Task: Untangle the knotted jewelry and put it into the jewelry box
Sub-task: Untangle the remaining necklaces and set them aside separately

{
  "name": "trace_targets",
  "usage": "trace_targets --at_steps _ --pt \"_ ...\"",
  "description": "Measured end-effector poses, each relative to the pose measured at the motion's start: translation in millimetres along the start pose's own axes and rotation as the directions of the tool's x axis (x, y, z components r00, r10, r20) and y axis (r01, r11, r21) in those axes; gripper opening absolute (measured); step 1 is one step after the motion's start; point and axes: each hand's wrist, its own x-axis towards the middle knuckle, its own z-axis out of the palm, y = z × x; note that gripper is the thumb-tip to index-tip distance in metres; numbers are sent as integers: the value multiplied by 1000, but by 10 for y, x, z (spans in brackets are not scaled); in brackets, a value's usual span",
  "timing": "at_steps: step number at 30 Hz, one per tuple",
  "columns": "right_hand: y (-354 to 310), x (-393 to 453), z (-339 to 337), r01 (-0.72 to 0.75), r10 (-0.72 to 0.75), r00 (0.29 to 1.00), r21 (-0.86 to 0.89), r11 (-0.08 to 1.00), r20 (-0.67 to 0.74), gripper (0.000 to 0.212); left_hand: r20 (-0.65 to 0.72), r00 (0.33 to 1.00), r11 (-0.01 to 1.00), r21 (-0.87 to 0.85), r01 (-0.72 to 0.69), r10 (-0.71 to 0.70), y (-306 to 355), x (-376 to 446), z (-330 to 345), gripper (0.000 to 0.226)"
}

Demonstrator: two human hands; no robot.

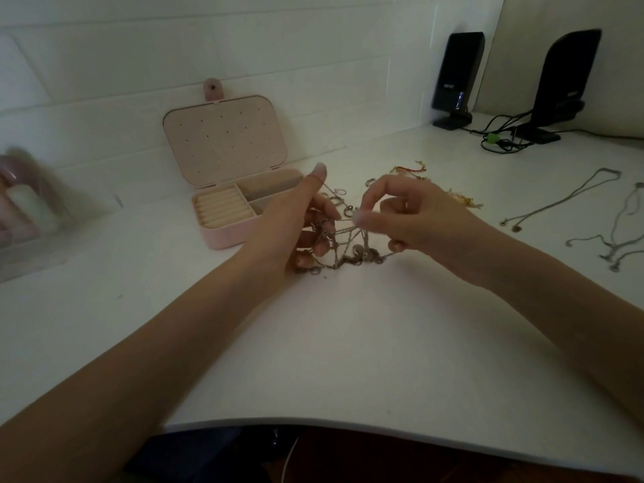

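A knot of thin chains with small charms (352,252) hangs between my two hands just above the white table (348,343). My left hand (296,224) grips one side of the tangle, its fingers curled round several strands and its thumb sticking up. My right hand (411,217) pinches a chain between thumb and forefinger at the tangle's top and also catches a strand with its little finger. The pink jewelry box (230,190) stands open just left of my left hand, its lid leaning back toward the wall.
More tangled gold and red pieces (414,170) lie behind my right hand. Several loose silver chains (571,200) lie on the table to the right. Two black speakers (456,78) with cables stand at the back right. A blurred clear organiser (24,210) stands at the far left.
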Motion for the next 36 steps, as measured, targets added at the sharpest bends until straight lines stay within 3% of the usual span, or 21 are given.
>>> trace_targets --at_steps 2,4,8,11,15,18,21,25,32,36 --pt "7 -7 36 115 -122 992 -200 973 -23 19 12 1000 999 -21 29 -29 -8 14 -5 52" --pt "25 1 37 121 -138 988 -205 971 -68 12 36 998 998 -41 50 -49 -6 25 -5 52" --pt "1 36 -15 -30 45 995 171 985 -87 17 43 998 997 -57 59 -56 6 21 -11 51" --pt "-7 62 -40 -102 151 986 481 871 -65 15 28 1000 999 33 12 -13 2 21 -1 55" --pt "-46 74 -53 -79 192 975 630 773 -114 12 32 999 991 134 -18 14 -9 15 24 63" --pt "-48 47 -57 -74 172 974 515 854 -146 15 -24 998 985 163 -61 66 -23 16 21 65" --pt "-36 35 -87 -70 114 959 172 983 -260 16 -125 985 979 179 -93 117 -28 27 -15 63" --pt "-31 62 -140 -50 19 897 -59 997 -442 18 -195 974 988 124 -91 114 0 42 -53 44" --pt "17 92 -256 -53 91 736 76 996 -670 7 -71 997 994 -110 21 -29 9 59 -91 6" --pt "-3 100 -300 14 188 709 281 960 -679 14 -46 999 993 -119 10 -16 25 43 -100 17"
